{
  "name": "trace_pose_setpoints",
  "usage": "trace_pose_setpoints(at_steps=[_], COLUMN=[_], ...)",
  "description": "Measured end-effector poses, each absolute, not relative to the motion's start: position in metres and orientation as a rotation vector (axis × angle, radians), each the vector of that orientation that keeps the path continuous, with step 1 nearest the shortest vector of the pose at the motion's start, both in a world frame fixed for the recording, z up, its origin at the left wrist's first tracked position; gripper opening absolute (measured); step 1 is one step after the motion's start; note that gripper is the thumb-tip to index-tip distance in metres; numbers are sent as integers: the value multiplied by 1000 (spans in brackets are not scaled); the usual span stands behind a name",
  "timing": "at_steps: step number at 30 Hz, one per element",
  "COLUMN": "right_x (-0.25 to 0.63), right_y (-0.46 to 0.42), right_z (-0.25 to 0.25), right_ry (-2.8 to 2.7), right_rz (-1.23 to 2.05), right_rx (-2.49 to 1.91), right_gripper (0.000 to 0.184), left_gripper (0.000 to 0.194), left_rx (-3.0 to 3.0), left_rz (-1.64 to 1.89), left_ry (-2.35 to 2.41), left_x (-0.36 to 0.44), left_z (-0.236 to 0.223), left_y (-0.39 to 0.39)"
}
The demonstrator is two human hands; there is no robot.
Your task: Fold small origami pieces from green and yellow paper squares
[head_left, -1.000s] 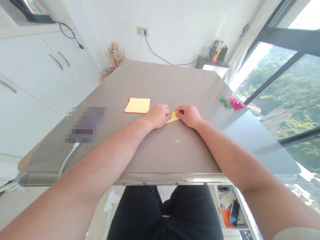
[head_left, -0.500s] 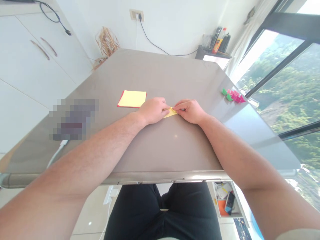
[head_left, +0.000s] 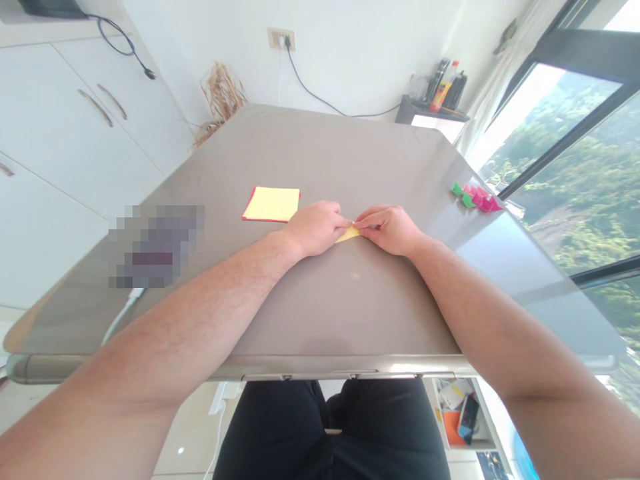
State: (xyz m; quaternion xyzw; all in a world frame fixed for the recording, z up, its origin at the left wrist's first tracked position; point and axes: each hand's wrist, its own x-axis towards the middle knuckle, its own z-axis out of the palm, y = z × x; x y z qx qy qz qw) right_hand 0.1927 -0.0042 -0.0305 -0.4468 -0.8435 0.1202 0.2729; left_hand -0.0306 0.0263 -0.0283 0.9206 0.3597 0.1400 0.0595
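Note:
A small folded piece of yellow paper [head_left: 349,234] lies on the table between my hands, mostly covered by the fingers. My left hand [head_left: 320,228] is closed on its left part, thumb and forefinger pressing near the fold. On the right part, the fingertips of my right hand [head_left: 389,228] pinch the paper, almost meeting the left fingertips. Just beyond my left wrist rests a stack of square paper [head_left: 273,204], yellow on top with red edges showing beneath. Several folded paper pieces, green [head_left: 468,201] and pink [head_left: 484,200], sit near the table's right edge.
A blurred-out dark device [head_left: 159,247] with a white cable [head_left: 120,319] lies on the left of the grey table [head_left: 345,153]. Below the table's front edge, an open drawer [head_left: 463,413] holds assorted items. Bottles [head_left: 444,87] stand on a small cabinet by the window.
The whole view has shifted slightly, moving everything right and down in the picture. My fingertips have drawn a little closer together on the yellow paper.

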Motion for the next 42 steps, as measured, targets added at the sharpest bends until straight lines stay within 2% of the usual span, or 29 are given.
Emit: trace_pose_setpoints(at_steps=[42], right_x=[191], right_y=[-1], right_z=[-33], right_ry=[-2389], right_rz=[206], right_rx=[-1159], right_gripper=[28], left_gripper=[48], left_rx=[2978], left_rz=[226], left_ry=[1010], left_x=[-32], left_z=[-18], left_y=[12])
